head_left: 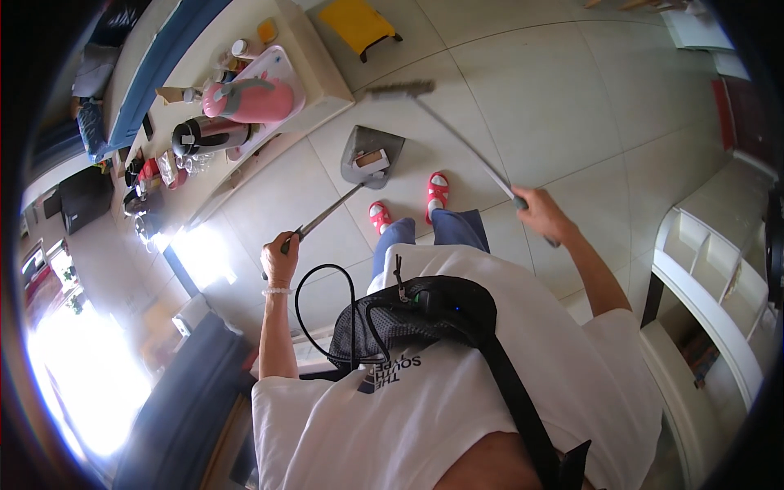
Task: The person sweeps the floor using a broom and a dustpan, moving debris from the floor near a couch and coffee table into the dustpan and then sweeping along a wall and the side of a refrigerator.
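Note:
My left hand (280, 257), with a beaded bracelet at its wrist, is closed around the handle of a long-handled dustpan (352, 147). The grey pan rests on the tiled floor in front of my feet, with a small open box (371, 160) and bits of litter in it. In my right hand (544, 214) is the grey grip of a broom (468, 147). Its bristle head (401, 89), somewhat blurred, lies beyond the dustpan, apart from it and near the corner of the table.
A long table (331, 92) on the left bears a pink jug (263, 100), a dark-topped flask (208, 135) and several small items. A yellow stool (358, 26) stands beyond it. White shelving (704, 251) is at the right, a blue sofa (177, 404) at the lower left.

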Available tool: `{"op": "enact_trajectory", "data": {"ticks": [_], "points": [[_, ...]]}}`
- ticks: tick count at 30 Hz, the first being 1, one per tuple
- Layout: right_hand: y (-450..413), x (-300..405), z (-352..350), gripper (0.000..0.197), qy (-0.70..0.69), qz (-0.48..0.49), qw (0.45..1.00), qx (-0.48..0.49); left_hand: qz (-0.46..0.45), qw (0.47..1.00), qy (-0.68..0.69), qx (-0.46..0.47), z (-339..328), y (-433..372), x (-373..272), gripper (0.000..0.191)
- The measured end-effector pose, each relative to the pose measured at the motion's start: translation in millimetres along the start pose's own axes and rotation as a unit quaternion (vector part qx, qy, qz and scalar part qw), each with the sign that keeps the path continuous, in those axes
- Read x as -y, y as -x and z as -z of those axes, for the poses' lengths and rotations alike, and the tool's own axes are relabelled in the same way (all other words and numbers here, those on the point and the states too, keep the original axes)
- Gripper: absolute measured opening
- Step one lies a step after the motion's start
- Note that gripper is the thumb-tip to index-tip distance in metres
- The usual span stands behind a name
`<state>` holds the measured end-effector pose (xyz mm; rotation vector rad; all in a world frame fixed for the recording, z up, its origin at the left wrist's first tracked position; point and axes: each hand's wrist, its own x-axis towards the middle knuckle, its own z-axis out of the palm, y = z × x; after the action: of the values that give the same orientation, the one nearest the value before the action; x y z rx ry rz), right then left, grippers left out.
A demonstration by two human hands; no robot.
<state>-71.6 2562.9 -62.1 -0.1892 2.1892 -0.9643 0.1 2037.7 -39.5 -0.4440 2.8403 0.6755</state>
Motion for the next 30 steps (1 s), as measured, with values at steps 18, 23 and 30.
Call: {"op": "enact_trajectory", "data": {"ticks": [18, 23, 30], "points": [[-17, 12, -105, 0.059, 0.010, -0.063, 0.990, 0.122, -0.023, 0.999, 0.009, -0.029, 8, -5, 7, 0.018], [31, 45, -91, 0.048, -0.111, -0.101, 0.981, 0.120, -0.006, 1.000, 0.014, -0.007, 15, 2, 9, 0.020], [33, 76, -89, 0.054, -0.076, -0.108, 0.989, 0.058, 0.021, 0.999, 0.031, -0.002, 17, 36, 42, 0.021]]}}
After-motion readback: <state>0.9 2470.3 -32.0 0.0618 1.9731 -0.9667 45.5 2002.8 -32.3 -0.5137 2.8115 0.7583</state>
